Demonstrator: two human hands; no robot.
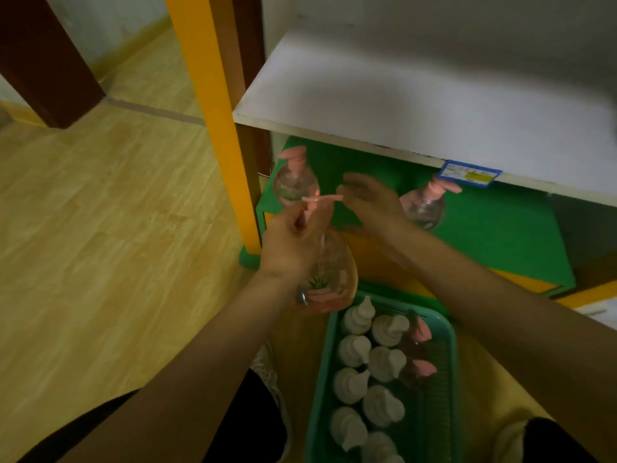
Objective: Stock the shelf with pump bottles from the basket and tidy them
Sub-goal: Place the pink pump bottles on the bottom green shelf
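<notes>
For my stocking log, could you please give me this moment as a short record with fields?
left hand: grips the neck of a pink pump bottle, above the basket
right hand: open, holds nothing
green shelf: two pink pump bottles, left and right
green basket: white-pump bottles, two pink ones
white shelf: bare, blue price tag

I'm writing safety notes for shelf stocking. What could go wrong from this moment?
The left hand holds the clear round pink-pump bottle only by its neck, so the body may swing or slip. The open right hand hovers close to the pink-pump bottle at the right of the green shelf and could knock it. The white shelf board overhangs, leaving little headroom.
</notes>
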